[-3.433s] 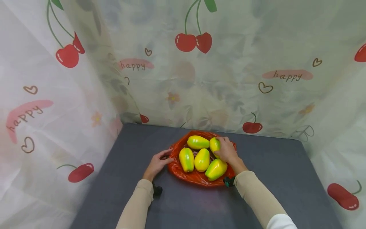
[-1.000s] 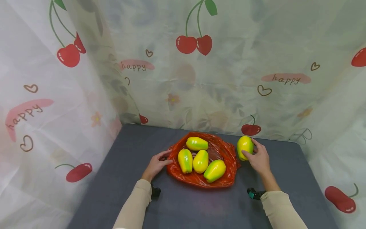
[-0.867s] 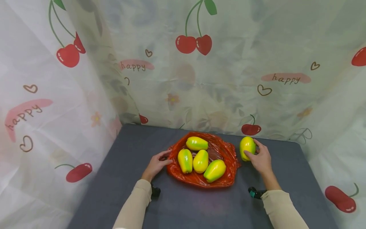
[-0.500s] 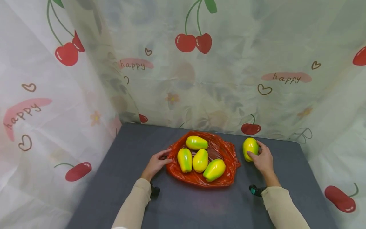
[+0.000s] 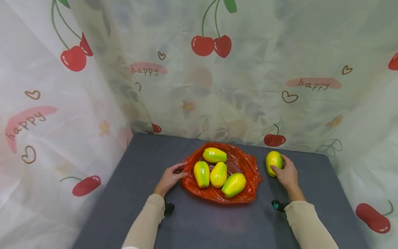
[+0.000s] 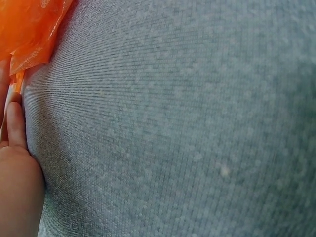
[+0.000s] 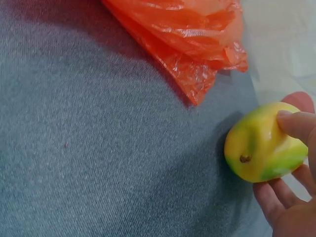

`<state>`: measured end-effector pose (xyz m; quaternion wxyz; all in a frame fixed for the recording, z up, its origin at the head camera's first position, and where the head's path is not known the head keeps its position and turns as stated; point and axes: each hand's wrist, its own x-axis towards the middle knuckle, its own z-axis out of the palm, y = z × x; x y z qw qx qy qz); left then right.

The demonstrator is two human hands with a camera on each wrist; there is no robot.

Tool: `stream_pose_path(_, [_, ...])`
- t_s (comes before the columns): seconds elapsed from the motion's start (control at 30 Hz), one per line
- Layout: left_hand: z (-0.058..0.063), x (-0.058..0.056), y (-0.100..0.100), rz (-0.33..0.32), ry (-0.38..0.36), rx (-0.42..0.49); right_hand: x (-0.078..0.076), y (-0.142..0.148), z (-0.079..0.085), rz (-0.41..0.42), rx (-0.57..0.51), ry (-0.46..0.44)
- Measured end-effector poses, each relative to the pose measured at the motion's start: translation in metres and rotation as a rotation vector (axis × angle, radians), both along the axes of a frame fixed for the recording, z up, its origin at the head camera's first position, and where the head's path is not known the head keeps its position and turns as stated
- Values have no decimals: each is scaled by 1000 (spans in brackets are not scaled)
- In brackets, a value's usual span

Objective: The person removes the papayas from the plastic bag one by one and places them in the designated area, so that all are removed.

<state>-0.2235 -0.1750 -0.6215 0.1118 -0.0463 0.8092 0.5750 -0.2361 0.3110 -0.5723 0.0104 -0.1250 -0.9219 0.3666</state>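
A red plastic bag (image 5: 194,190) lies spread on the grey table, with several glossy yellow-green papayas (image 5: 234,185) inside its opening. My left hand (image 5: 169,177) holds the bag's left edge; in the left wrist view, an orange-looking strip of the bag (image 6: 29,34) runs in among the fingers (image 6: 16,123). To the right of the bag, my right hand (image 5: 287,174) grips another papaya (image 5: 273,163), thumb on one side and fingers on the other. Up close, this papaya (image 7: 261,145) shows a brown stem spot and appears to rest on the table, or just above it.
The dark grey table (image 5: 224,228) ends at a hanging sheet (image 5: 236,86) printed with cherries and hearts, which also encloses both sides. A loose corner of the bag sticks out toward the right hand.
My right hand took one papaya out of the bag and carried it right, onto the table side. Over the last half second it shifted slightly further right and lower. The left hand stayed put.
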Motion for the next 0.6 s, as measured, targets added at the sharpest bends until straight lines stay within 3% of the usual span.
stream_pose_path(0.6, [3, 2, 2, 8, -1, 10, 0, 4, 2, 21, 9, -67])
